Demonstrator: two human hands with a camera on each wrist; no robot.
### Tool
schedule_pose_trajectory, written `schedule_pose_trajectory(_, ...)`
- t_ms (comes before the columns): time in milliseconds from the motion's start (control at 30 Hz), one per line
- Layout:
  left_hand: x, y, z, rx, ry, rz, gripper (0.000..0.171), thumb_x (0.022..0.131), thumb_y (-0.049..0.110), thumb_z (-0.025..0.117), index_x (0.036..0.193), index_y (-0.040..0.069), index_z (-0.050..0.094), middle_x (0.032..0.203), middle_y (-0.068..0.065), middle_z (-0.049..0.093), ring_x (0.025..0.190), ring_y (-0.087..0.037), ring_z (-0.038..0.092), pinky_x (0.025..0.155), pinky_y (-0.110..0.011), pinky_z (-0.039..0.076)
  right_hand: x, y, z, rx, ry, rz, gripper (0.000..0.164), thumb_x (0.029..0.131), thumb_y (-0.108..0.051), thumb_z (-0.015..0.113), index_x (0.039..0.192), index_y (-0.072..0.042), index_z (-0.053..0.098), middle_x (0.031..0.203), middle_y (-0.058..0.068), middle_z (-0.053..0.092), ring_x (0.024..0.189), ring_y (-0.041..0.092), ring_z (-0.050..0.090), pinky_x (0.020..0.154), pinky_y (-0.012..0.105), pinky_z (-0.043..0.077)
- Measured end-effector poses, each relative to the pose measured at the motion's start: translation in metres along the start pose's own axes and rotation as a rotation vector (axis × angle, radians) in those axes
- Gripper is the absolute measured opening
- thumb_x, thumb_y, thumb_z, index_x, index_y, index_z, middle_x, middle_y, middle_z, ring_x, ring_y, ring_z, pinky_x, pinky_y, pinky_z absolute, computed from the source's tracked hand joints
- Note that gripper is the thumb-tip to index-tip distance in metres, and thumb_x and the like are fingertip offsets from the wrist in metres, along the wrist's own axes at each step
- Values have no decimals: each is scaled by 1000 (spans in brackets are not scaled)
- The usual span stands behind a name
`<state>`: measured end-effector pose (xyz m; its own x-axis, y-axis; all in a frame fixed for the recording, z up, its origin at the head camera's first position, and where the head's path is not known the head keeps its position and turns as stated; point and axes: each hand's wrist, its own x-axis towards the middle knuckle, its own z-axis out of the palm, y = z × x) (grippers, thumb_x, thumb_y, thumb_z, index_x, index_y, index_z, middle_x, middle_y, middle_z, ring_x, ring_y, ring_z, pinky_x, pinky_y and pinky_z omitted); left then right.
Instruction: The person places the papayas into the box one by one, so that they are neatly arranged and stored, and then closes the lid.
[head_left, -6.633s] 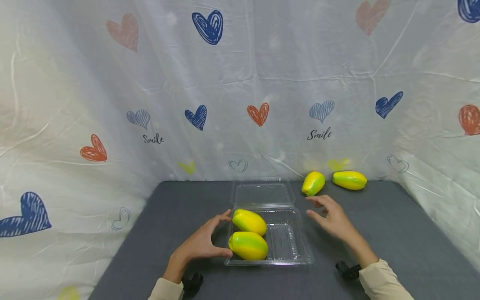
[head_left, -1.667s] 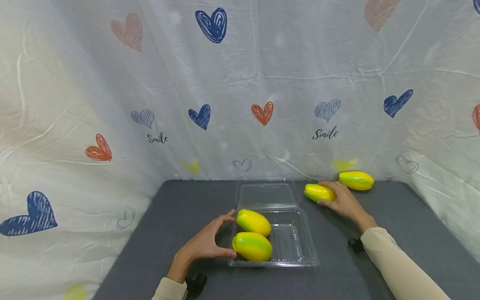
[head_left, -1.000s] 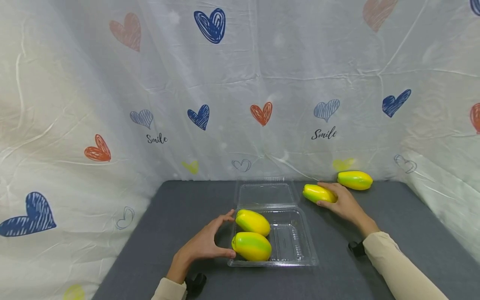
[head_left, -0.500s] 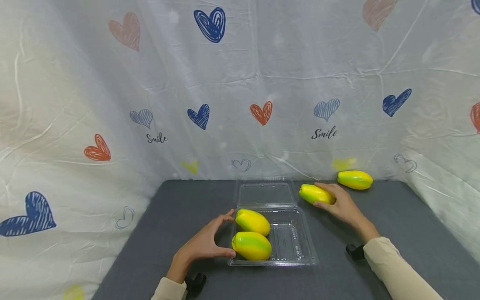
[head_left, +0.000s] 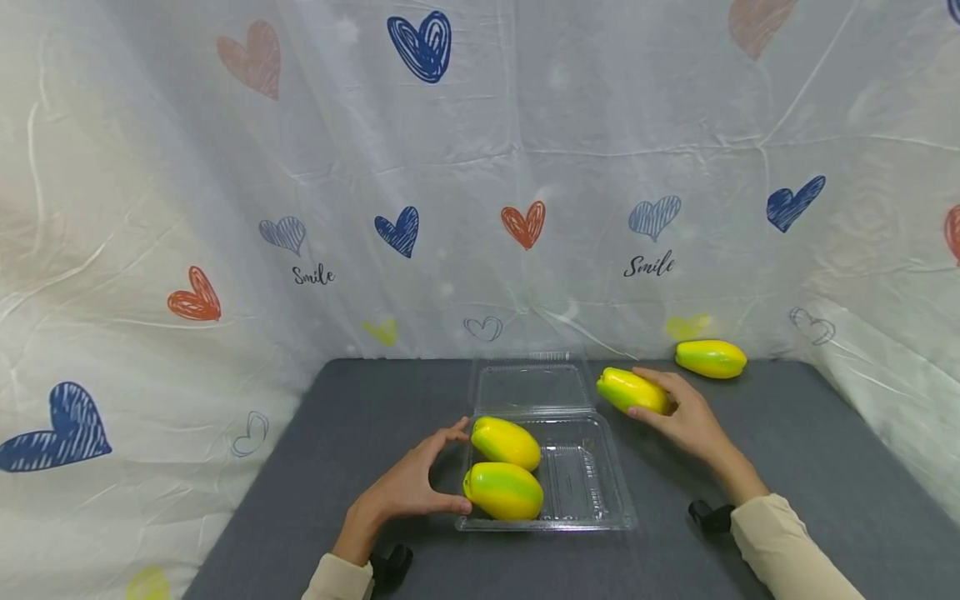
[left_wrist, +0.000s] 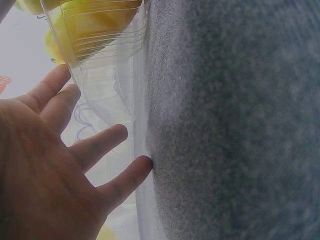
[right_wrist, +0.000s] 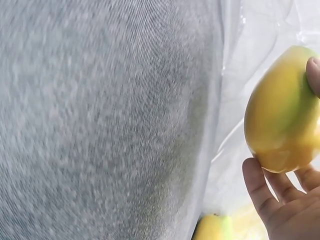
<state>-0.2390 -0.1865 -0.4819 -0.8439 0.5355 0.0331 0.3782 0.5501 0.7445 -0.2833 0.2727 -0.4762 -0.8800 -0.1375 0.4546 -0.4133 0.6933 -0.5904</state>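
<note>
My right hand (head_left: 686, 414) grips a yellow-green papaya (head_left: 628, 389) between thumb and fingers. In the right wrist view this papaya (right_wrist: 282, 107) shows raised off the cloth. A clear plastic clamshell box (head_left: 621, 500) stands mid-table with its lid (head_left: 532, 387) folded back. Two papayas lie in its left half, the rear papaya (head_left: 506, 443) behind the front papaya (head_left: 502, 492). At the box's left side, my left hand (head_left: 411, 479) has its fingers spread, thumb by the front corner and fingertips at the rim. In the left wrist view, the fingertips (left_wrist: 70, 92) meet the box wall.
Another papaya (head_left: 711, 359) lies at the table's back right edge, behind my right hand. Grey cloth covers the table (head_left: 360, 408). A white curtain (head_left: 450, 167) printed with hearts hangs directly behind and along both sides.
My right hand reached the nearer back papaya, took hold of it, turned it crosswise and has lifted it slightly leftward. My left hand stays at the box.
</note>
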Motion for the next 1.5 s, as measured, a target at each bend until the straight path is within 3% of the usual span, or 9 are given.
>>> schedule_pose_trajectory(367,0,-1,0,-4,-2,-4,84,75,51,88,144,41,42,168,21,20,158,-28,21,118,-71,24,-9,-14,3,56,26,18,65,86,-25,84,144,-18,57,126,8,64,98,-4,50,77,23,50)
schedule_pose_trajectory(767,0,0,0,-3,-1,-9,83,75,51,88,144,41,42,167,21,21,158,-27,22,119,-70,25,-13,-29,6,83,25,37,65,88,-28,82,147,-22,55,126,4,63,99,-1,51,79,27,52)
schedule_pose_trajectory(1033,0,1,0,-10,1,2,83,76,50,88,144,41,42,168,20,21,158,-28,21,119,-71,24,-15,-43,6,137,34,23,63,89,-24,81,146,-21,56,125,2,63,99,-1,53,79,18,50)
schedule_pose_trajectory(1267,0,0,0,-12,-2,8,83,76,49,88,144,40,41,168,20,20,158,-28,20,119,-70,24,-19,-55,10,161,25,1,63,89,-22,81,146,-23,56,130,2,63,102,-1,54,82,21,51)
schedule_pose_trajectory(1500,-1,0,0,-6,1,4,83,76,50,88,144,40,41,168,21,20,158,-28,21,119,-71,24,-21,-64,13,215,-21,15,62,89,-22,80,146,-23,54,135,1,63,102,8,58,85,24,51)
